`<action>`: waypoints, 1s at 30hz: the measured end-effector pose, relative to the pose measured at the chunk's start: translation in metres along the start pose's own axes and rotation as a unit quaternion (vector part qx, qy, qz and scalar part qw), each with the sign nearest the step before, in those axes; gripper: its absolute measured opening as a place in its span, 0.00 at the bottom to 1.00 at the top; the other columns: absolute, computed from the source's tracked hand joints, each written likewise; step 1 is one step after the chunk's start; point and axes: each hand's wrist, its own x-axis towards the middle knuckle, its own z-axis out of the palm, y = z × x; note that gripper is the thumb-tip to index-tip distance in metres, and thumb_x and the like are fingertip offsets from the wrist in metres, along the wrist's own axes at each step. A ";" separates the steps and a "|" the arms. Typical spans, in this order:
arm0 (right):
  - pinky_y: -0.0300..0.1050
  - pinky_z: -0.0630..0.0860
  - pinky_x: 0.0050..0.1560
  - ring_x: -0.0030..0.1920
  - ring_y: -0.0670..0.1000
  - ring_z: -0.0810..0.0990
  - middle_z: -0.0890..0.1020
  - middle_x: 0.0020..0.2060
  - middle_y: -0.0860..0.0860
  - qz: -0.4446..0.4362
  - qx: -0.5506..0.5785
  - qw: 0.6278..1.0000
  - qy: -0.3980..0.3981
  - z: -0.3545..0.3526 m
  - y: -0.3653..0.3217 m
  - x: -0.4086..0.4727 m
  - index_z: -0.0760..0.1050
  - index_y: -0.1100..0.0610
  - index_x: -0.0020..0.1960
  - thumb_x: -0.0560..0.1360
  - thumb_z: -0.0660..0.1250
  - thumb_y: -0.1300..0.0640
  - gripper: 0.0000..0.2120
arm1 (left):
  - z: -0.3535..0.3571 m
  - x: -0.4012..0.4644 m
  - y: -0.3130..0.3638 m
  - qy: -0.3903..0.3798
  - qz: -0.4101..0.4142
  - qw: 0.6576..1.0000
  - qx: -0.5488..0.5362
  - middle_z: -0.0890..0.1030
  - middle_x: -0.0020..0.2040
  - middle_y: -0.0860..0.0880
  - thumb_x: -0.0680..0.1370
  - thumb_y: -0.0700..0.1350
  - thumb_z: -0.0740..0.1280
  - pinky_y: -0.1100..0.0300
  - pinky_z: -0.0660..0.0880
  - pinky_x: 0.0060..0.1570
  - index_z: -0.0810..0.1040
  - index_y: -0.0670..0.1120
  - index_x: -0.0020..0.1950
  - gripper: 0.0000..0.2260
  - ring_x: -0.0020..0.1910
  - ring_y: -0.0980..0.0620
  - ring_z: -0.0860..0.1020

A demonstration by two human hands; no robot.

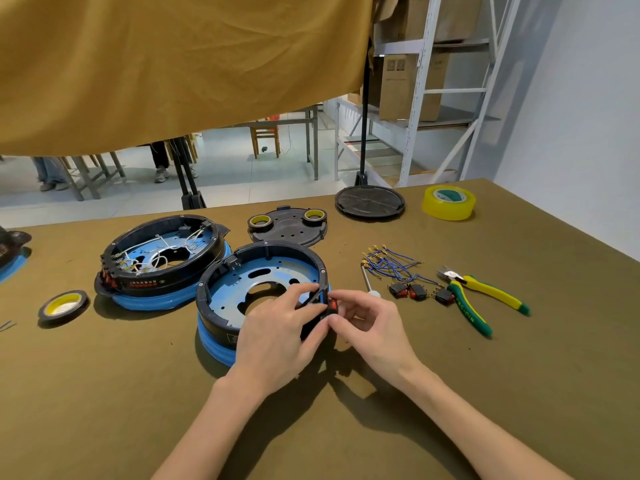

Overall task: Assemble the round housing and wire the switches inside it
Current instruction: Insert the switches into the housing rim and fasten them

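Note:
A round black housing (pixel 221 292) with a blue base plate sits in front of me on the brown table. My left hand (pixel 280 334) grips its near right wall, fingers curled over the rim. My right hand (pixel 363 320) pinches a red rocker switch (pixel 333 304) against the outside of that wall. Three more red and black switches (pixel 415 291) lie to the right, beside a bunch of blue wires (pixel 391 263) with brass terminals. A second housing (pixel 162 258), wired with white leads and fitted with switches, stands at the left.
Green and yellow cutters (pixel 481 296) lie at the right; a white-handled tool (pixel 369 284) is near the wires. A black cover plate (pixel 287 226) carries two tape rolls. A yellow tape roll (pixel 448 202), a round stand base (pixel 370 200) and a small tape roll (pixel 63 304) are also on the table.

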 end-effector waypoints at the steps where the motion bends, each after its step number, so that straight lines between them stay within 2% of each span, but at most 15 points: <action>1: 0.39 0.81 0.49 0.47 0.50 0.83 0.84 0.43 0.46 -0.002 0.003 1.000 -0.001 0.000 -0.001 -0.001 0.81 0.53 0.64 0.77 0.75 0.60 0.16 | 0.000 -0.001 -0.001 -0.004 0.008 1.000 0.006 0.76 0.69 0.58 0.83 0.63 0.56 0.68 0.72 0.43 0.83 0.58 0.61 0.19 0.47 0.59 0.80; 5: 0.41 0.82 0.48 0.46 0.50 0.83 0.85 0.43 0.47 -0.002 0.005 1.000 -0.002 0.003 -0.003 -0.001 0.81 0.53 0.62 0.77 0.74 0.63 0.15 | 0.000 -0.001 -0.004 -0.013 0.023 1.000 0.016 0.73 0.70 0.56 0.84 0.61 0.55 0.67 0.73 0.42 0.82 0.58 0.59 0.18 0.45 0.58 0.79; 11: 0.38 0.78 0.39 0.38 0.49 0.82 0.84 0.39 0.47 -0.013 -0.006 1.000 0.027 0.001 -0.005 -0.001 0.81 0.52 0.55 0.77 0.74 0.60 0.08 | -0.001 0.000 -0.002 -0.008 0.027 0.999 0.020 0.75 0.69 0.54 0.85 0.58 0.54 0.64 0.78 0.41 0.78 0.58 0.69 0.19 0.47 0.57 0.81; 17: 0.34 0.78 0.40 0.40 0.47 0.81 0.83 0.40 0.45 -0.053 -0.027 0.998 0.034 0.000 -0.004 -0.003 0.80 0.49 0.55 0.76 0.74 0.63 0.12 | -0.005 0.001 0.000 -0.019 0.021 1.000 0.008 0.77 0.67 0.53 0.84 0.57 0.53 0.68 0.73 0.38 0.79 0.55 0.67 0.19 0.44 0.57 0.81; 22: 0.34 0.76 0.38 0.37 0.47 0.79 0.81 0.37 0.46 -0.064 -0.031 0.997 0.036 -0.001 -0.004 -0.005 0.79 0.49 0.54 0.76 0.74 0.63 0.12 | -0.006 0.001 0.002 -0.018 0.020 1.000 -0.001 0.77 0.66 0.52 0.84 0.56 0.53 0.64 0.77 0.36 0.78 0.55 0.68 0.19 0.43 0.56 0.81; 25: 0.35 0.71 0.35 0.33 0.47 0.74 0.77 0.34 0.45 -0.072 -0.065 0.994 0.039 -0.002 -0.002 -0.005 0.79 0.49 0.51 0.75 0.76 0.61 0.10 | -0.006 0.001 0.002 -0.022 0.019 1.000 -0.008 0.77 0.67 0.52 0.85 0.56 0.52 0.65 0.76 0.36 0.76 0.56 0.69 0.19 0.44 0.56 0.82; 27: 0.33 0.68 0.35 0.35 0.47 0.73 0.75 0.36 0.41 -0.097 -0.111 0.988 0.053 -0.002 -0.002 -0.005 0.80 0.50 0.51 0.74 0.77 0.60 0.09 | -0.007 0.001 0.001 -0.023 0.017 0.999 -0.017 0.76 0.68 0.53 0.85 0.56 0.52 0.65 0.76 0.35 0.75 0.57 0.69 0.18 0.43 0.56 0.82; 30: 0.38 0.77 0.39 0.45 0.49 0.79 0.79 0.45 0.41 -0.115 -0.117 0.985 0.055 -0.002 -0.002 -0.004 0.81 0.52 0.52 0.74 0.77 0.59 0.09 | -0.008 0.002 0.001 -0.028 0.018 0.999 -0.023 0.76 0.69 0.54 0.85 0.56 0.51 0.66 0.77 0.35 0.74 0.58 0.72 0.19 0.42 0.57 0.81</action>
